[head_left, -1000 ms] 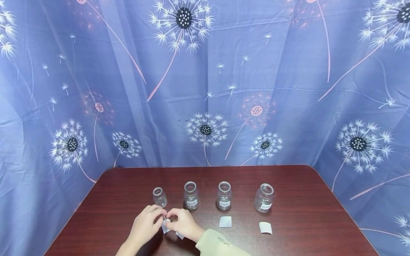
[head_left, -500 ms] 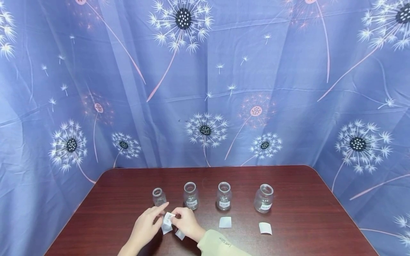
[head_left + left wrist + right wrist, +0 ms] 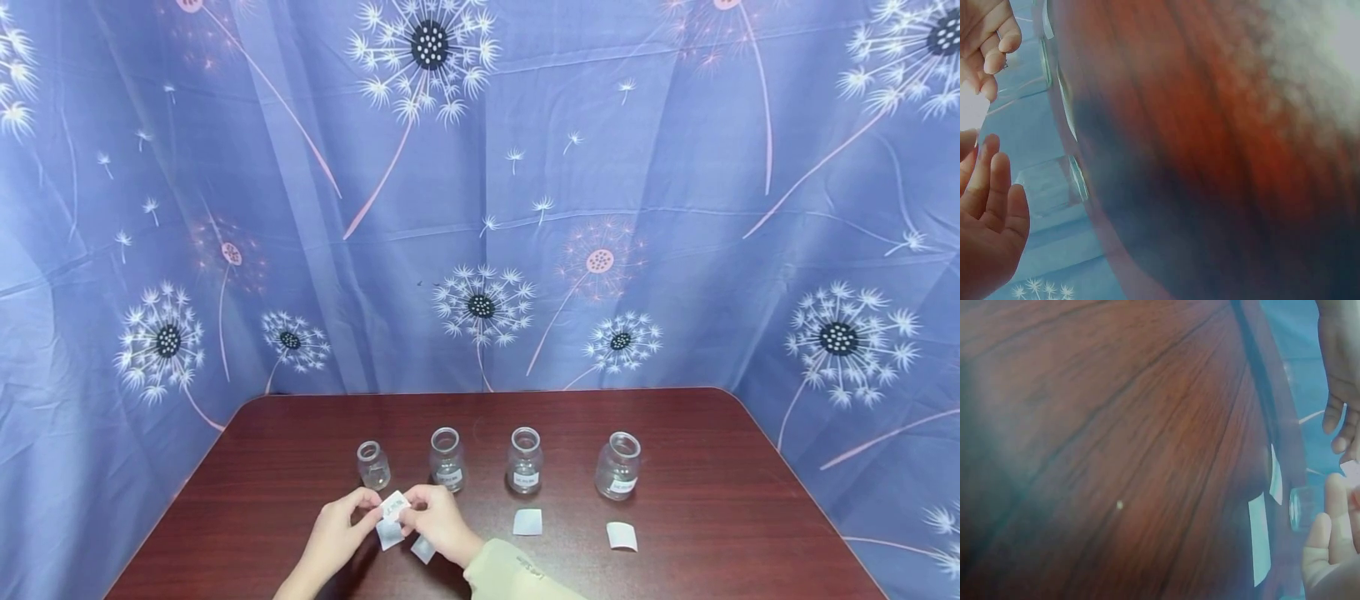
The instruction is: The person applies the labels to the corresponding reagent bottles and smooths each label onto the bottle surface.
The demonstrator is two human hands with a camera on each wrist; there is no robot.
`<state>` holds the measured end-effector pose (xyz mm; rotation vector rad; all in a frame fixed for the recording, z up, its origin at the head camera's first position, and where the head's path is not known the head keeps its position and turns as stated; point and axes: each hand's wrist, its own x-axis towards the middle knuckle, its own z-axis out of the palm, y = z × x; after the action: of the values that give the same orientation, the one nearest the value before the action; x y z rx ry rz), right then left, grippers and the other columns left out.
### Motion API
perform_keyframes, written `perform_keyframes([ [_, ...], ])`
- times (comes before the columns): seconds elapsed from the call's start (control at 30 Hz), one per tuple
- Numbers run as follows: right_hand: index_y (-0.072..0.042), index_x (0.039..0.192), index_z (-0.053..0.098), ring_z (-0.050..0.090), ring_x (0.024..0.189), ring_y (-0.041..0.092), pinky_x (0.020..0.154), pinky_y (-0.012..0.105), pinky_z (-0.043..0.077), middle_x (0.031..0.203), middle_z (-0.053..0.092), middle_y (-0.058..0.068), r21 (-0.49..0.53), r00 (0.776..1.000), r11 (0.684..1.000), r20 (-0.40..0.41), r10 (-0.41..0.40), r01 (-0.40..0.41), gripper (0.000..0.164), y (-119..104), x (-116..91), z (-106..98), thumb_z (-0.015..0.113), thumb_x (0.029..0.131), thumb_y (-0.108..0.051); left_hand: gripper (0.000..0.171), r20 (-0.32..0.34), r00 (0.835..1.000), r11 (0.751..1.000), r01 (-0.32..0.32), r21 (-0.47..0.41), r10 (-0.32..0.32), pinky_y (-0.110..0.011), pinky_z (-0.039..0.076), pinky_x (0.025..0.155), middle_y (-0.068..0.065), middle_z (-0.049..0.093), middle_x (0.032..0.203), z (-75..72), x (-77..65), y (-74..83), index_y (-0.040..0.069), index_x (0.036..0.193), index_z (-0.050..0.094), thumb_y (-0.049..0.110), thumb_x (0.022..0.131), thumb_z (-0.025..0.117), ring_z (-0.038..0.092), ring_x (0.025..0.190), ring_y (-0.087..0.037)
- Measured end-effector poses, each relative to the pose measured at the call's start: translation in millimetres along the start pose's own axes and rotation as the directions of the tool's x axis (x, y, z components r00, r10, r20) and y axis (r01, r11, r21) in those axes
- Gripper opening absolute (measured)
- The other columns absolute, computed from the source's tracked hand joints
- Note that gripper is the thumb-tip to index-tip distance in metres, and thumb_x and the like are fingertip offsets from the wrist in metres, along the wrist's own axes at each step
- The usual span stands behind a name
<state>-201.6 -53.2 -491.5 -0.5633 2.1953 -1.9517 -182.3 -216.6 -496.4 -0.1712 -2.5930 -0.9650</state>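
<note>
A small white label (image 3: 393, 505) with printed text is stretched between my two hands, its print facing up in the head view. My left hand (image 3: 336, 529) pinches its left side between thumb and fingers. My right hand (image 3: 438, 521) pinches the right side. Just below it shows a pale paper square (image 3: 389, 536), and another pale paper (image 3: 423, 548) lies partly under the right hand. Right behind the hands stands the smallest glass jar (image 3: 373, 468), with no label visible on it. In the left wrist view the label (image 3: 971, 112) appears bright at the left edge.
To the right along the dark red table (image 3: 697, 450) stand a second jar (image 3: 447, 458), a third jar (image 3: 525, 458) and a wide jar (image 3: 618, 465), each lidless with a white label. Paper squares lie before the third jar (image 3: 527, 522) and the wide one (image 3: 622, 535). A dandelion-print curtain (image 3: 480, 200) hangs behind.
The label came into sight in the right hand's fingers half a second ago. Since then my left fingers have closed onto its other side, and it has turned flatter toward the head camera.
</note>
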Motion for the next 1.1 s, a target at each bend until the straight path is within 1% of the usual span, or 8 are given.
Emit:
perform_keyframes([
  [0.1,0.012,0.086,0.06,0.061,0.055,0.032,0.054,0.036,0.05,0.072,0.06,0.03,0.041,1.0,0.999,0.027,0.009,-0.01,0.015,-1.0,-1.4,1.9,0.055,0.071,0.008,0.021,-0.024,0.999,1.0,-0.026,-0.008,0.025,-0.024,0.041,0.058,0.012,0.062,0.067,0.0,-0.5,-2.2,0.022,0.071,0.056,0.006,0.069,0.07,0.05,0.063,0.004],
  [0.2,0.01,0.092,0.058,0.06,0.055,0.023,0.052,0.036,0.05,0.074,0.062,0.025,0.034,0.999,0.999,0.037,0.002,-0.003,0.019,6.3,1.6,4.5,0.057,0.073,0.006,0.024,-0.038,0.998,0.999,-0.051,0.016,0.052,-0.022,0.038,0.055,0.014,0.06,0.066,-0.8,0.1,-4.8,0.023,0.069,0.055,0.004,0.068,0.07,0.045,0.06,0.005],
  [0.3,0.006,0.095,0.056,0.056,0.059,0.007,0.052,0.026,0.049,0.078,0.064,0.02,-0.01,1.0,1.0,0.02,-0.016,0.017,0.023,11.6,6.9,5.9,0.061,0.073,0.003,0.026,-0.044,0.995,0.992,-0.084,0.092,0.088,-0.022,0.037,0.054,0.015,0.06,0.067,-2.5,1.7,-7.6,0.025,0.068,0.054,0.006,0.067,0.071,0.047,0.06,0.003],
  [0.43,0.003,0.089,0.057,0.051,0.059,-0.001,0.054,0.016,0.043,0.077,0.065,0.014,-0.121,0.999,0.992,-0.005,-0.046,0.045,0.018,6.9,14.9,6.6,0.063,0.072,0.0,0.025,-0.037,0.994,0.978,-0.093,0.187,0.102,-0.023,0.038,0.054,0.014,0.061,0.069,-5.8,4.5,-10.1,0.025,0.068,0.053,0.009,0.067,0.071,0.051,0.063,-0.002],
  [0.63,-0.006,0.07,0.061,0.042,0.052,-0.003,0.051,0.014,0.036,0.06,0.06,0.0,-0.397,0.991,0.915,-0.076,-0.115,0.075,0.004,-1.2,27.5,11.1,0.064,0.07,-0.004,0.021,-0.006,0.997,0.973,-0.08,0.215,0.083,-0.022,0.035,0.053,0.011,0.062,0.071,-8.2,12.4,-12.5,0.024,0.07,0.054,0.01,0.069,0.07,0.047,0.062,-0.005],
  [0.77,-0.007,0.069,0.062,0.04,0.05,-0.002,0.049,0.013,0.034,0.056,0.058,-0.002,-0.463,0.99,0.884,-0.079,-0.117,0.067,0.003,-0.1,34.1,13.5,0.064,0.069,-0.005,0.022,-0.005,0.996,0.969,-0.085,0.232,0.088,-0.023,0.033,0.052,0.012,0.061,0.07,-8.9,17.9,-15.8,0.023,0.07,0.054,0.008,0.068,0.071,0.045,0.061,-0.004],
  [0.9,-0.004,0.08,0.065,0.05,0.058,0.001,0.055,0.015,0.039,0.068,0.064,0.002,-0.433,0.998,0.899,0.004,-0.065,0.06,0.01,1.7,37.5,12.6,0.064,0.07,-0.006,0.02,0.014,0.998,0.967,-0.058,0.248,0.057,-0.025,0.035,0.054,0.012,0.06,0.07,-9.3,21.4,-23.0,0.023,0.071,0.055,0.009,0.07,0.07,0.046,0.063,-0.005],
  [1.1,0.006,0.11,0.056,0.061,0.091,0.024,0.076,0.027,0.047,0.097,0.065,0.017,-0.342,0.991,0.94,0.128,0.037,0.009,0.04,-0.7,36.5,11.6,0.063,0.073,-0.007,0.019,0.048,0.999,0.967,-0.025,0.255,0.013,-0.026,0.033,0.054,0.01,0.059,0.07,-8.7,27.7,-32.3,0.022,0.073,0.056,0.008,0.071,0.068,0.044,0.063,-0.008],
])
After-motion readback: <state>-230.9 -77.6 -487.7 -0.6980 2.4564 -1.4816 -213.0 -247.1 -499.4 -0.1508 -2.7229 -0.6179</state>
